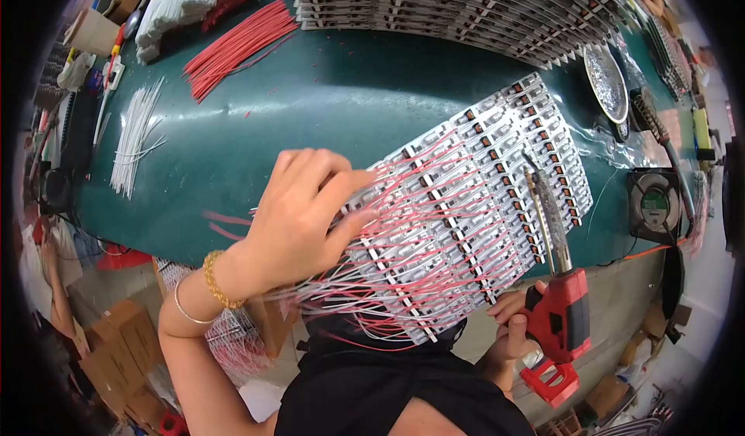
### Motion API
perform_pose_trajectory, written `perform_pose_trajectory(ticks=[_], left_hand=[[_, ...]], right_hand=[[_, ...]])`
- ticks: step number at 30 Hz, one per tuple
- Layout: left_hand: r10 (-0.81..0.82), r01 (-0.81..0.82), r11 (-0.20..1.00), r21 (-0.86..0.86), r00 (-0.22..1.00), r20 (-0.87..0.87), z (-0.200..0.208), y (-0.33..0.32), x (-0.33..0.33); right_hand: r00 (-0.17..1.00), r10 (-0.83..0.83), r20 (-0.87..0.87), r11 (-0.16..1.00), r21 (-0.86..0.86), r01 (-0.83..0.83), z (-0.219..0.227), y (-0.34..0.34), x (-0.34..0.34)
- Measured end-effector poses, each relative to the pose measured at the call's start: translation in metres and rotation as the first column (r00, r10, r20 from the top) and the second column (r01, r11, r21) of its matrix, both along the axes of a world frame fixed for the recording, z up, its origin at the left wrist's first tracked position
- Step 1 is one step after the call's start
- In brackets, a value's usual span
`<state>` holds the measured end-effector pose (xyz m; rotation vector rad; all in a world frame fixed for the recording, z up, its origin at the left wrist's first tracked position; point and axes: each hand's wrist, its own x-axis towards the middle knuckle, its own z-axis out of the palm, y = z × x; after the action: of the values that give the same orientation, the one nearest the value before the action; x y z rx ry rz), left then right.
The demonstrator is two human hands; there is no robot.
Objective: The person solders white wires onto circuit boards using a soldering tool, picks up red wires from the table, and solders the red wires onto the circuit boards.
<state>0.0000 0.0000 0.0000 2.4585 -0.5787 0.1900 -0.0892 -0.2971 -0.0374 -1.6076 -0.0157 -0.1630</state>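
A panel of small silver circuit boards (497,172) lies slanted over the table's front edge. Thin red and white wires (372,296) run across its left half and hang off toward me. My left hand (299,215) is over the panel's left edge, its fingers curled around red wires. Blurred red wire ends (225,219) stick out behind that hand. My right hand (512,323) grips a red and black soldering gun (563,320) at the panel's front right. Its long metal tip points away from me, above the boards.
On the green table (326,102) lie a red wire bundle (237,48) and loose white wires (136,137). Stacked board panels (458,9) stand at the back. To the right are an oval metal dish (605,83) and a small fan (654,203). Cardboard boxes (120,351) sit lower left.
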Motion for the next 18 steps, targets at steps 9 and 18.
perform_pose_trajectory(ticks=[9,18], left_hand=[[0.126,-0.125,0.991,-0.040,0.991,0.035,0.008,0.006,-0.020],[0.560,-0.605,0.493,0.625,0.770,0.304,0.016,0.170,-0.045]], right_hand=[[0.993,-0.117,0.034,0.983,-0.136,0.120,-0.014,-0.002,-0.008],[0.987,-0.142,0.079,0.989,-0.033,0.145,-0.002,0.006,0.008]])
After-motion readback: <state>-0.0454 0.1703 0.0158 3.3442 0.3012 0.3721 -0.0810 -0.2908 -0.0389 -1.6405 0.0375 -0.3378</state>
